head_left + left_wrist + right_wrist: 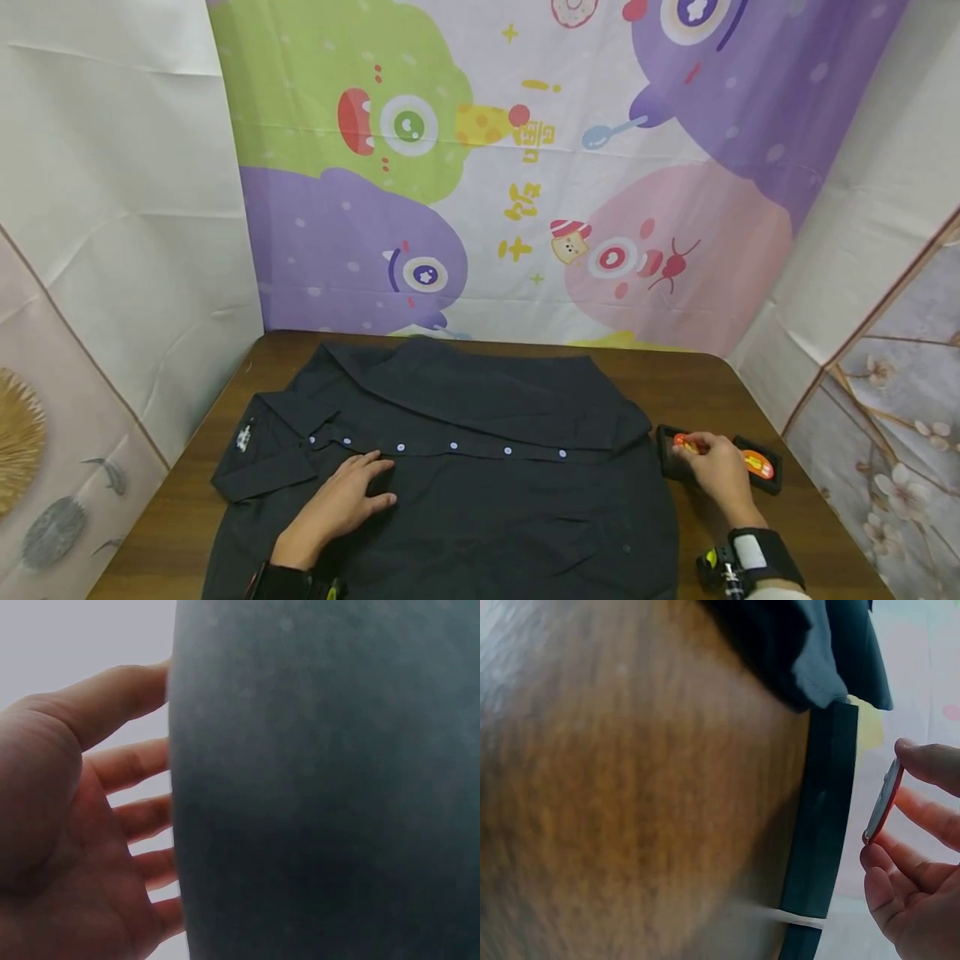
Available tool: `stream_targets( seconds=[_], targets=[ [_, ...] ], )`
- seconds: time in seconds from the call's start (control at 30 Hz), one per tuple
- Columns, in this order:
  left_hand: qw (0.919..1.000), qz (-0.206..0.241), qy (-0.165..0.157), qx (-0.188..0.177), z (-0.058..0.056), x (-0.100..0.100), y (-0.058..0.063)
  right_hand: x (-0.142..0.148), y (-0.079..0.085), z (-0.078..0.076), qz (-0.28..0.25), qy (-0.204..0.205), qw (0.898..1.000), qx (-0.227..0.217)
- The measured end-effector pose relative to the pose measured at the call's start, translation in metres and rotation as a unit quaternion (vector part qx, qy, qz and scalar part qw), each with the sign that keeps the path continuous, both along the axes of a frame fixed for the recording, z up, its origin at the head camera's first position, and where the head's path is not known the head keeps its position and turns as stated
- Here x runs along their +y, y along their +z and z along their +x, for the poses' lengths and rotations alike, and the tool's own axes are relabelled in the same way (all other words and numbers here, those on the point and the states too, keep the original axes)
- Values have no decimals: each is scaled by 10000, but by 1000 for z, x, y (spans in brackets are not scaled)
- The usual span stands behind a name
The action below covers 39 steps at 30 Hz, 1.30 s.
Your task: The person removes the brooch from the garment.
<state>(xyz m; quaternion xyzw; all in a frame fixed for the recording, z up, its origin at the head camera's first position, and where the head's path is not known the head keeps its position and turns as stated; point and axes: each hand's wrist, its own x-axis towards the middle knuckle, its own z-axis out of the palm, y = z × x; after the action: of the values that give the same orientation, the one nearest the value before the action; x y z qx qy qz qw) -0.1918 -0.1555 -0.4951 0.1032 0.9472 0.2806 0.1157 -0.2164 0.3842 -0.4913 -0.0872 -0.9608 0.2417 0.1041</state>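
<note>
A dark button-up shirt [480, 517] lies spread out, a row of pale buttons [453, 446] running across it. My left hand [341, 497] rests on the cloth just below the buttons, fingers loosely spread; in the left wrist view the dark fabric hides the fingertips. At the right, my right hand [722, 473] pinches a flat badge [885, 801] by its edges, over a black tray [671, 468]. The right wrist view shows the badge's red rim and pale back between thumb and fingers. Beneath the right wrist side, a second black tray [777, 477] holds an orange badge [757, 464].
A brown wooden table [690, 379] carries everything, its right edge close beyond the trays. A cartoon-printed cloth [510, 308] hangs behind it, and pale panels stand at both sides. Both wrists wear black straps with cameras.
</note>
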Motion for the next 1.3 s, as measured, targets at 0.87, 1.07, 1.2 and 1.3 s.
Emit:
stream_targets(
  seconds=[0.87,1.07,1.2,1.3],
  targets=[
    [9999,47,-22,-113,-1,-1,-2,5,-8,-7,-105,-264,9953,-924],
    [9999,71,-49,-129,0,-1,-1,5,-7,-6,15,-176,9965,-815],
    [9998,38,-38,-183,-1,-1,-1,5,-7,-5,55,-163,9965,-821],
    [9998,-64,-70,-191,-1,0,-1,5,-7,-4,21,-175,9967,-798]
  ],
)
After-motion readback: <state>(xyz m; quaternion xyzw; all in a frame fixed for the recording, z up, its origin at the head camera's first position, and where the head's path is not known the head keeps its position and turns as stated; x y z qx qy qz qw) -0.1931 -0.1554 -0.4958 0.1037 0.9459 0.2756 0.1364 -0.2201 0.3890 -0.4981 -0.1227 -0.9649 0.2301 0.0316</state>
